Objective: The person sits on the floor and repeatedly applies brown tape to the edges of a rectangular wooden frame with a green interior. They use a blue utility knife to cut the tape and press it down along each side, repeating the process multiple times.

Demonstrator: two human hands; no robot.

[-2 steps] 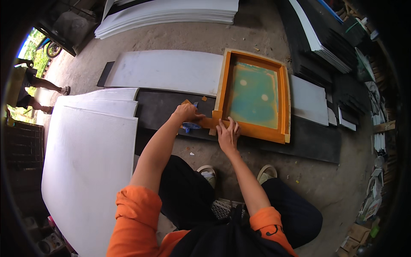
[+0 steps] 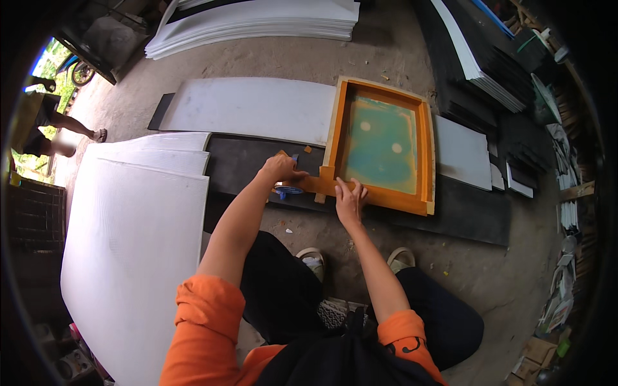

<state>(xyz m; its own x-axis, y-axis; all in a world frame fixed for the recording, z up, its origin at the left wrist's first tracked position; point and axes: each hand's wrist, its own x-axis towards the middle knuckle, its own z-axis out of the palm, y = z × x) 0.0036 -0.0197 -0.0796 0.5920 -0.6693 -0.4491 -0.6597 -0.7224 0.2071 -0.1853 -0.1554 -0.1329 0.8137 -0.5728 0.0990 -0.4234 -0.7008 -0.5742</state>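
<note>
A framed screen (image 2: 380, 143) with a teal mesh lies flat, its wooden sides covered in brown tape. My left hand (image 2: 280, 168) is closed round a tape dispenser (image 2: 289, 190), whose blue parts show below and beside the fingers. From there a strip of brown tape (image 2: 313, 185) runs right to the screen's near left corner. On the near side of the frame, my right hand (image 2: 350, 202) lies with its fingers apart, the tips touching the tape. Much of the dispenser is hidden by my left hand.
Black sheets (image 2: 235, 157) and a white board (image 2: 248, 106) lie under and beside the screen. Large white sheets (image 2: 135, 219) spread at my left. Stacked white sheets (image 2: 257, 26) stand at the far side, dark stacks (image 2: 479, 58) at far right. A person's legs (image 2: 64, 122) show at left.
My right hand has slid a little to the right along the near side of the frame. The left hand stays in about the same place.
</note>
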